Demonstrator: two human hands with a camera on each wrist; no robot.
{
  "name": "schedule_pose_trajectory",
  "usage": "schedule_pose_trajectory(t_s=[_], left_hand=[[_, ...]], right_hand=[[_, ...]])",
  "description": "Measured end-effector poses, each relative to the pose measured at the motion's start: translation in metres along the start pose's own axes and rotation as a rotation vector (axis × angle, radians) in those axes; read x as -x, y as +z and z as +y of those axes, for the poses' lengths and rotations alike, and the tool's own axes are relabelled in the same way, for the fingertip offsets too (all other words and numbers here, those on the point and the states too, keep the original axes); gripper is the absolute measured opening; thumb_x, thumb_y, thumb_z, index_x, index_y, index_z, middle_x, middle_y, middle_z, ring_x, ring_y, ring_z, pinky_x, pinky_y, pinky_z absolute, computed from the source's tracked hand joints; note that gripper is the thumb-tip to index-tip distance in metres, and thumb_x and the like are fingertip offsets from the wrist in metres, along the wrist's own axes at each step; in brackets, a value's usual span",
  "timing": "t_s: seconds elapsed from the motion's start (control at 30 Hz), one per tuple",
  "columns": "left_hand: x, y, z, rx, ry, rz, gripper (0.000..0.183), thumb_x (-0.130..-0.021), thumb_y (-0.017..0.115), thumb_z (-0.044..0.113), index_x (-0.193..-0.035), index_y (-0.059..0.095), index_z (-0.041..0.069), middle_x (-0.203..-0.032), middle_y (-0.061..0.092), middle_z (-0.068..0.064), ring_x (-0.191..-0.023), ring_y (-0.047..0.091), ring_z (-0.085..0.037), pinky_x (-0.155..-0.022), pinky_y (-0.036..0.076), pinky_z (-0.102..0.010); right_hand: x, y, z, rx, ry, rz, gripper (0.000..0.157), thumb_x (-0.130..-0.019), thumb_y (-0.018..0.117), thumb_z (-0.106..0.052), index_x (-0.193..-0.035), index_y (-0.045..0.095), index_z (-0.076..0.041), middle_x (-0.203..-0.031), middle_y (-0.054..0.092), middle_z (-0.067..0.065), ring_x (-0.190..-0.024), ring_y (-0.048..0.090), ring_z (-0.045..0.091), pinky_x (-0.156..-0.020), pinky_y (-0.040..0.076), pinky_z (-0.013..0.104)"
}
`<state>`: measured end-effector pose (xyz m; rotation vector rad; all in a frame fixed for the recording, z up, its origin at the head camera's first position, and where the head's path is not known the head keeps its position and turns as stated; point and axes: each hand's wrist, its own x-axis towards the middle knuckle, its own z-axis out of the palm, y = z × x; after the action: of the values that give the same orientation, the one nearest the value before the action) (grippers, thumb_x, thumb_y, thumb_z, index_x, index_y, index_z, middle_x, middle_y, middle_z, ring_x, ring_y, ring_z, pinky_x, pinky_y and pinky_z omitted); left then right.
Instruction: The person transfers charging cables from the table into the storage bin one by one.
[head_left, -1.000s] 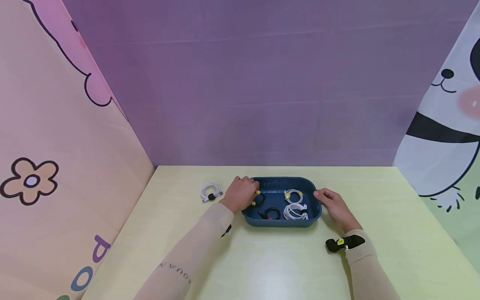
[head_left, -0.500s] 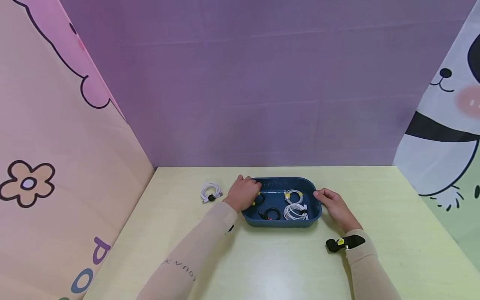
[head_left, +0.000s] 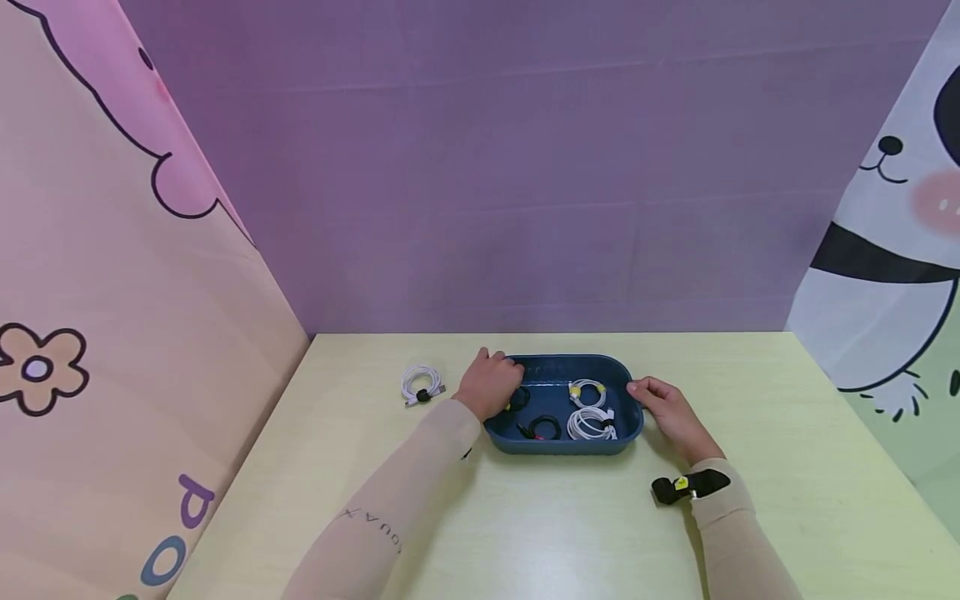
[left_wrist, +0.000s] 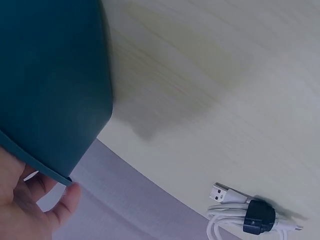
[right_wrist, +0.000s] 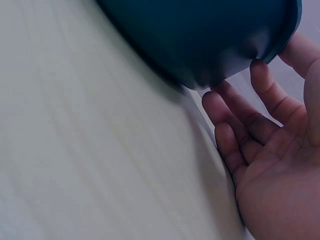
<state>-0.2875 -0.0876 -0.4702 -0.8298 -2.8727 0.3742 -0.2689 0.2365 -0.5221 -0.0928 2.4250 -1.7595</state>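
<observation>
A dark blue plastic tray stands on the table with coiled cables inside. My left hand grips its left rim near the back corner, fingers curled at the lip in the left wrist view. At the right end, my right hand holds the rim with its thumb on top and fingertips against the outer wall. Inside lie a black cable, a white cable with yellow ties and a larger white coil. Another black coil is partly covered by my left hand.
A white USB cable with a black strap lies on the table left of the tray. A purple backdrop rises behind the table's back edge, with printed panels at both sides.
My left hand has shifted slightly right and back along the tray's left end, covering more of the black coil there. The right hand and the tray stay put.
</observation>
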Motion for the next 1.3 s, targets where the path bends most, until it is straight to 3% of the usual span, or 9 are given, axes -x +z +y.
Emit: schedule_pose_trajectory(t_s=[0.33, 0.8, 1.03, 1.3], left_hand=[[-0.006, 0.006, 0.002, -0.071, 0.001, -0.032, 0.020, -0.097, 0.071, 0.023, -0.117, 0.075, 0.021, -0.112, 0.075, -0.001, -0.105, 0.065, -0.022, -0.101, 0.046, -0.046], [-0.012, 0.012, 0.007, -0.139, -0.033, -0.070, 0.030, -0.087, 0.083, 0.032, -0.115, 0.077, 0.024, -0.112, 0.076, 0.001, -0.107, 0.064, -0.022, -0.112, 0.040, -0.052], [-0.012, 0.014, 0.011, -0.184, -0.049, -0.066, 0.017, -0.093, 0.077, 0.023, -0.110, 0.080, 0.024, -0.108, 0.077, 0.001, -0.104, 0.064, -0.022, -0.109, 0.043, -0.051], [-0.011, 0.014, 0.014, -0.218, -0.065, -0.058, 0.014, -0.094, 0.076, 0.024, -0.107, 0.080, 0.025, -0.102, 0.077, 0.002, -0.096, 0.062, -0.020, -0.101, 0.044, -0.047]], right_hand=[[0.000, 0.001, -0.001, 0.003, -0.002, 0.008, 0.051, -0.104, 0.057, -0.044, -0.119, 0.060, 0.005, -0.106, 0.060, -0.004, -0.108, 0.049, 0.016, -0.102, 0.037, 0.036], [-0.001, 0.003, 0.001, 0.011, -0.007, 0.014, 0.052, -0.104, 0.057, -0.044, -0.120, 0.060, 0.005, -0.105, 0.060, -0.007, -0.107, 0.051, 0.014, -0.101, 0.038, 0.033], [-0.001, 0.005, 0.000, 0.000, 0.005, 0.009, 0.050, -0.104, 0.057, -0.044, -0.119, 0.060, 0.004, -0.107, 0.060, -0.004, -0.109, 0.050, 0.016, -0.102, 0.037, 0.036], [-0.002, 0.005, 0.000, 0.003, 0.019, 0.006, 0.048, -0.105, 0.056, -0.043, -0.121, 0.061, 0.002, -0.114, 0.060, 0.001, -0.113, 0.049, 0.019, -0.105, 0.036, 0.039]])
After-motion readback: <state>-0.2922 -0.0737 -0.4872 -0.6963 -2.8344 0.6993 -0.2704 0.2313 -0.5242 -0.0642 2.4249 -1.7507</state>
